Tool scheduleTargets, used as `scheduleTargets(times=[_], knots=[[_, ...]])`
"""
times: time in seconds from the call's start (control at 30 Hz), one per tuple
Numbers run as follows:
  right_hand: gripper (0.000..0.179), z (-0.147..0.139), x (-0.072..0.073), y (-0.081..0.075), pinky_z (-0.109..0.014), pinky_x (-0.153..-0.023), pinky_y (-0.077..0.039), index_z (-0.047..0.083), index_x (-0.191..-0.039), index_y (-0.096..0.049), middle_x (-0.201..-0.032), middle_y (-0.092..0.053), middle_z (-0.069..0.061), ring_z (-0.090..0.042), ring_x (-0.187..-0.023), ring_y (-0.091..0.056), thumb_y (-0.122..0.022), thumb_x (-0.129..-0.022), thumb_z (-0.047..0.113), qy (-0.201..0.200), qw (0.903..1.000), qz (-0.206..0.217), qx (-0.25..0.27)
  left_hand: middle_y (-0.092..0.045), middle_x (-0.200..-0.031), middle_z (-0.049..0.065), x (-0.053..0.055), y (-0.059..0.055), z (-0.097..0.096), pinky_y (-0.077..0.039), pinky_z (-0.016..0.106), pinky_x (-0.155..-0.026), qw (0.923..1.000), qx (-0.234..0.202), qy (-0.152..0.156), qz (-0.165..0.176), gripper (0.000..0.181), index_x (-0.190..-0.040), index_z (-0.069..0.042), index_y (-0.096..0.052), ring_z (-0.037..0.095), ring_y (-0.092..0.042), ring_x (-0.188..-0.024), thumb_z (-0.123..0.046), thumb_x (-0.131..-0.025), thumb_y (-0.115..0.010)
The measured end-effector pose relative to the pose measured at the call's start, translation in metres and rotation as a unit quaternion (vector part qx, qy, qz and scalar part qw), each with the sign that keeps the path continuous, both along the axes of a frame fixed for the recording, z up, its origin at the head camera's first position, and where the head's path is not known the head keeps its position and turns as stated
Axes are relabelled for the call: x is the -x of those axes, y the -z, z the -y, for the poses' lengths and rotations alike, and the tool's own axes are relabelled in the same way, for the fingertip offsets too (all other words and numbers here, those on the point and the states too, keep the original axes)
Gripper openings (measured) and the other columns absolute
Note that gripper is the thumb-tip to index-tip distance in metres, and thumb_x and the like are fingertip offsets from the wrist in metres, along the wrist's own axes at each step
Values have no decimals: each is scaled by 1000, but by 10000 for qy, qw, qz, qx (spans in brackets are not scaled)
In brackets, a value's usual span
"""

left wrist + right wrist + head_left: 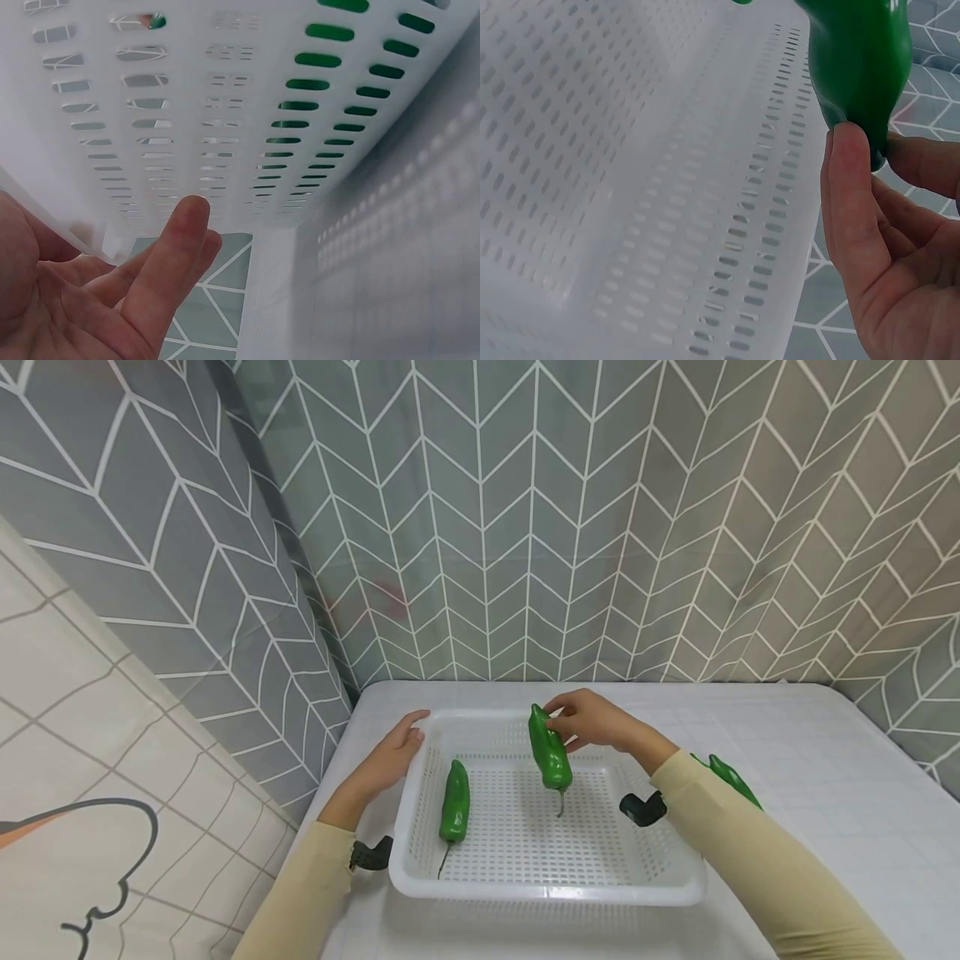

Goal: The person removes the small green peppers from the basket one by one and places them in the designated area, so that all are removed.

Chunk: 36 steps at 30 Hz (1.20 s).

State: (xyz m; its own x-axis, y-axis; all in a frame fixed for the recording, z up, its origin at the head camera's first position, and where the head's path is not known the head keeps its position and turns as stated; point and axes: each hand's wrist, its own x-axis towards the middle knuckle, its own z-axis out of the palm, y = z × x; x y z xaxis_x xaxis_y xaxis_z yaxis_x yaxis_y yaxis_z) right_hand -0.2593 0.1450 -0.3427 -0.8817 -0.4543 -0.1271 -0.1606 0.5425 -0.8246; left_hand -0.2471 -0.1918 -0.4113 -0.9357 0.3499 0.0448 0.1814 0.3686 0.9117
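My right hand (pixel 592 718) pinches a green pepper (pixel 550 752) near its pointed tip, thumb on one side and fingers on the other. The pepper hangs above the white perforated basket (pixel 547 893) with its stem downward. Inside the basket, toward its left wall, lies another green pepper (pixel 454 806) with a long thin stem. At the basket's left rim rests my left hand (pixel 392 753). In the left wrist view, that hand's fingers (pixel 169 277) extend loosely below the rim, beside the slotted wall.
More green peppers (pixel 731 779) lie on the white tabletop (pixel 847 827) right of the basket, partly hidden by the right sleeve. A patterned grey curtain (pixel 510 527) hangs behind the table. Dark wrist devices (pixel 643 810) show near both sleeves.
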Motion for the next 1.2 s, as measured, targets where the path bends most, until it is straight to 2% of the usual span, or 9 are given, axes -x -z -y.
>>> scheduleTargets(times=[0.33, 0.63, 1.2], knots=[[36, -9, -6, -7, -39, -65, -51, -2, -118, -49, -88, -60, -12, -23, -76, -62, -56, -88, 16, 70, 10000, 33, -6, -51, -114, 8, 0, -1, 0, -43, 41, -82, 10000, 9, 17, 27, 42, -139, -23, -21, 19, -58, -92, -28, -98, -30], [35, -18, -5, -7, -35, -62, -52, 0, -117, -50, -88, -61, -11, -22, -75, -62, -57, -87, 17, 71, 10000, -15, -13, -52, -114, 7, 0, 0, 0, -42, 43, -84, 10000, 9, -25, 23, 42, -138, -23, -22, 19, -58, -92, -29, -98, -31], [37, -37, -8, -17, -34, -64, -51, 2, -121, -48, -92, -60, -10, -21, -78, -62, -55, -89, 20, 252, 9996, -67, -147, -51, -116, 10, -2, -2, 0, -42, 43, -84, 10000, 6, 16, -28, 43, -139, -21, -21, 20, -57, -93, -28, -98, -30]])
